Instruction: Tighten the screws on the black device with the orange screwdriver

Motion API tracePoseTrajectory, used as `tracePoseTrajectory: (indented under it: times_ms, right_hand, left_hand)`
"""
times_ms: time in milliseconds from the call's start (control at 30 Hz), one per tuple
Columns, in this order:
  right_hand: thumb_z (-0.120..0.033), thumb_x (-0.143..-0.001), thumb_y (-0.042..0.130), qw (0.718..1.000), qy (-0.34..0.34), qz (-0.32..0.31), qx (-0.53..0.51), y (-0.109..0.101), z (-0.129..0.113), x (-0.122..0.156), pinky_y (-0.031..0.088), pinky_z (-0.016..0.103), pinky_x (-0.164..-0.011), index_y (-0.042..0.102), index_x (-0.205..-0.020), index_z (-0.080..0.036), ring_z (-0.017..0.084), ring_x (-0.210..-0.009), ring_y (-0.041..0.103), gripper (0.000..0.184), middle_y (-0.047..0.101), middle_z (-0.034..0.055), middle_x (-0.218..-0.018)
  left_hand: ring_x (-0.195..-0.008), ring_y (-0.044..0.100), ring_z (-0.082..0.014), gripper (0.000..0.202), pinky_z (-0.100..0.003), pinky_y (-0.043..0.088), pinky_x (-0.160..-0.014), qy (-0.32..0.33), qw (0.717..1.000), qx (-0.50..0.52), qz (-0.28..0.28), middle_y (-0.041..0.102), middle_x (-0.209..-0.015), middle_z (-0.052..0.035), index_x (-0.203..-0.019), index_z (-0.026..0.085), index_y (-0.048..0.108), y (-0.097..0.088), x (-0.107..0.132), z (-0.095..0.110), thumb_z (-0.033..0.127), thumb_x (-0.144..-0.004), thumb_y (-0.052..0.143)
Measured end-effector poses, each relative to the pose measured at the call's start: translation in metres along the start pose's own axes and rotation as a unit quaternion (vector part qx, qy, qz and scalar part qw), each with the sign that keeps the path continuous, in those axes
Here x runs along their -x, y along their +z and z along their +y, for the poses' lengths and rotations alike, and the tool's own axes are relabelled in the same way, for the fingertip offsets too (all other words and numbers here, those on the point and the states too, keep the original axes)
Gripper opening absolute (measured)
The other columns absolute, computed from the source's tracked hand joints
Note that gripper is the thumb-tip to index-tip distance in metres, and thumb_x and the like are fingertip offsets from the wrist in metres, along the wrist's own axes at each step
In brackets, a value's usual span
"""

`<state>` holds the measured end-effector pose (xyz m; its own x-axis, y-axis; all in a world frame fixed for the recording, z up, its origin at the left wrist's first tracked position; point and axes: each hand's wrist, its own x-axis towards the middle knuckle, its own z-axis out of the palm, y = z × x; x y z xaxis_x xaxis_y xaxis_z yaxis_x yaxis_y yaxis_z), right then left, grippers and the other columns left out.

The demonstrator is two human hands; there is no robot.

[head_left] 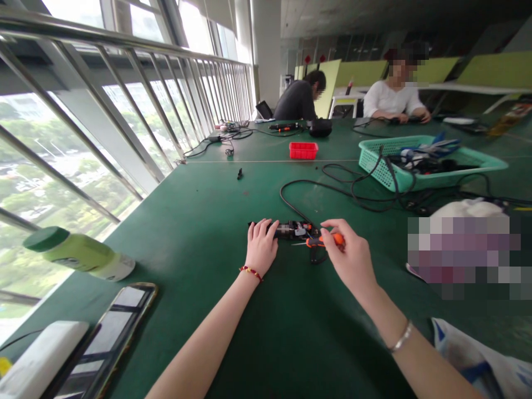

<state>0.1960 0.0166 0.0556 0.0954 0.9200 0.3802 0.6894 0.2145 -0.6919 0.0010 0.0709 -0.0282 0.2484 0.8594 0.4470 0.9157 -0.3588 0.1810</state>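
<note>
Under my left hand (261, 241) lies a black corded device (286, 229), long and roughly cylindrical, with its right end opened so that inner parts show. The fingers of this hand rest over its left end and hold it against the table. In my right hand (347, 249) is a screwdriver (316, 242) with an orange and black handle, gripped between thumb and fingers. Its thin metal shaft points left, just in front of the device's opened end. From that end a black cord (291, 191) curves away to the back right.
A red tray (303, 150) and a small black piece (240, 174) lie farther back. The teal basket (390, 180) at right holds cables and tools. At left are a green bottle (83, 255), a phone (112, 338) and a white box (45, 360). Two people sit across the green table (199, 221).
</note>
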Motion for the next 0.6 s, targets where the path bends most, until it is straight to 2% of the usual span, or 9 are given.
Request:
tracePoseTrajectory:
  times_ms: [133,200,300,400,533,600]
  right_hand:
    - [-0.040,-0.085,0.052,0.999,-0.025,0.036,-0.008,-0.002,0.001,0.000,0.038,0.023,-0.052,0.061,-0.084,-0.019,0.010,-0.050,0.049,0.023,0.063,0.0011,-0.070]
    - [-0.040,-0.083,0.056,0.998,-0.025,0.040,-0.047,-0.005,0.004,0.001,0.039,0.023,-0.051,0.061,-0.084,-0.019,0.009,-0.051,0.048,0.022,0.062,0.0013,-0.074]
    - [-0.041,-0.085,0.054,0.989,0.026,0.060,-0.134,-0.008,0.016,0.009,0.044,0.024,-0.053,0.057,-0.087,-0.019,0.010,-0.053,0.053,0.023,0.059,0.0004,-0.075]
    - [-0.042,-0.084,0.057,0.975,0.080,0.087,-0.188,0.000,0.033,0.024,0.048,0.025,-0.056,0.052,-0.094,-0.019,0.011,-0.057,0.057,0.025,0.057,-0.0006,-0.076]
    - [-0.040,-0.081,0.061,0.981,0.078,0.092,-0.149,0.018,0.047,0.045,0.050,0.026,-0.059,0.052,-0.093,-0.019,0.014,-0.068,0.060,0.026,0.059,0.0032,-0.084]
    - [-0.039,-0.082,0.060,0.988,0.053,0.059,-0.135,0.024,0.051,0.051,0.049,0.025,-0.058,0.056,-0.090,-0.018,0.015,-0.069,0.060,0.023,0.062,0.0043,-0.082]
  left_hand:
    - [-0.126,0.044,-0.0263,0.045,-0.049,0.027,-0.113,0.001,1.000,-0.001,0.002,0.054,-0.129,-0.0101,-0.130,0.018,0.050,0.002,0.001,-0.001,0.014,-0.085,0.048]
    - [-0.126,0.043,-0.0263,0.045,-0.049,0.027,-0.113,0.003,1.000,-0.001,0.002,0.054,-0.129,-0.0098,-0.130,0.018,0.050,0.002,0.000,-0.001,0.014,-0.085,0.047]
    - [-0.126,0.044,-0.0264,0.044,-0.050,0.027,-0.113,0.001,1.000,0.000,0.001,0.055,-0.129,-0.0098,-0.129,0.018,0.050,0.002,0.000,-0.001,0.014,-0.085,0.047]
    - [-0.125,0.044,-0.0267,0.044,-0.049,0.027,-0.113,-0.003,1.000,0.001,-0.001,0.055,-0.129,-0.0100,-0.129,0.018,0.051,0.001,-0.001,0.000,0.014,-0.085,0.048]
    - [-0.126,0.044,-0.0263,0.045,-0.049,0.027,-0.113,-0.001,1.000,0.004,-0.002,0.054,-0.129,-0.0100,-0.130,0.018,0.050,0.001,0.000,-0.001,0.014,-0.085,0.048]
    - [-0.126,0.043,-0.0260,0.045,-0.049,0.027,-0.113,-0.001,1.000,0.002,-0.001,0.054,-0.130,-0.0096,-0.130,0.018,0.050,0.001,0.000,-0.002,0.014,-0.085,0.048]
